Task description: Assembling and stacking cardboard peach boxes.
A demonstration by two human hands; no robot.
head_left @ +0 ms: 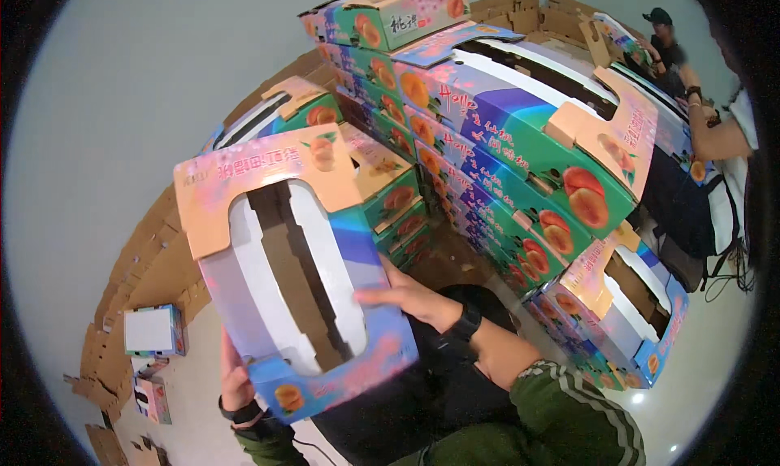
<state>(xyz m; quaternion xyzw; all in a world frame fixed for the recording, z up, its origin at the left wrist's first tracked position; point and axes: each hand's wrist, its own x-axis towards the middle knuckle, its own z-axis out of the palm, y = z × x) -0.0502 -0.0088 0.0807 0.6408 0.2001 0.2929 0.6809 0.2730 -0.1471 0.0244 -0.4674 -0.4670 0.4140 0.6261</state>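
Between my hands is a printed cardboard fruit box [382, 320], tilted, with a long slot in its top that shows a brown inside between two white flaps. My left hand [236, 378] grips its lower left side, the fingers partly hidden behind the box. On the right side, my right hand [410, 295] holds the edge, one finger reaching over the top face. Close beyond it rises a tall stack of like boxes [520, 182], green and purple with peach pictures. A lower stack [386, 177] stands right behind the held box.
Another stack of boxes [601, 303] stands at my right. Brown cardboard sheets [150, 279] line the wall on the left. Two small boxes [153, 401] lie on the floor there. At the far right, a person in a cap [662, 47] handles a box; another person's arm [719, 137] is nearer.
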